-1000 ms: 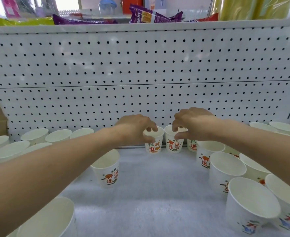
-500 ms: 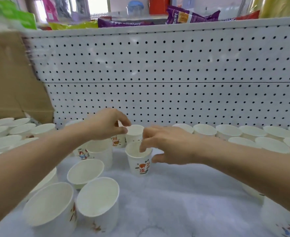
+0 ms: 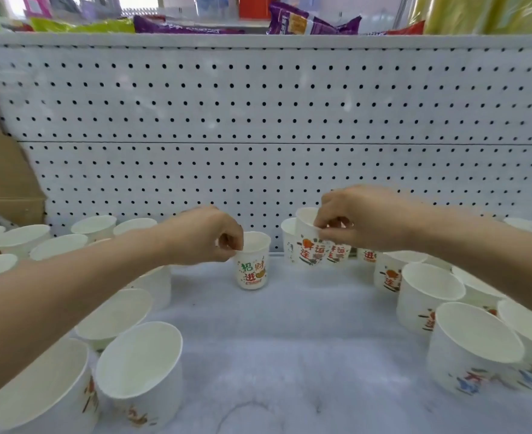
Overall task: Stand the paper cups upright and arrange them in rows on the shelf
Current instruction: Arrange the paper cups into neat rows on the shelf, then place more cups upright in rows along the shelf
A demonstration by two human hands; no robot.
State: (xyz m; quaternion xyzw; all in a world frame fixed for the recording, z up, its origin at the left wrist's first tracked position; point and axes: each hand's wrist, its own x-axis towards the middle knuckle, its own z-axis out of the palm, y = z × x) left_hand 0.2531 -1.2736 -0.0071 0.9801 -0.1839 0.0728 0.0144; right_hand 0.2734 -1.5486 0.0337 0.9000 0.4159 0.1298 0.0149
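Observation:
Printed white paper cups stand upright on the white shelf (image 3: 289,355). My left hand (image 3: 206,236) pinches the rim of a small cup with green and red print (image 3: 252,267), which stands alone at mid shelf. My right hand (image 3: 355,219) pinches the rim of an orange-printed cup (image 3: 308,245) and holds it slightly above the shelf, close to other cups by the pegboard. Rows of upright cups (image 3: 39,245) fill the left side, and more upright cups (image 3: 430,292) crowd the right.
A white pegboard back wall (image 3: 274,136) rises behind the cups. A cardboard box (image 3: 4,183) sits at the far left. Snack bags (image 3: 305,23) lie on the shelf above. Large near cups (image 3: 139,364) stand at the front left and right.
The view has swung back to the right. My right hand has carried its orange-printed cup up and right toward the pegboard. My left hand now pinches the green-printed cup's rim.

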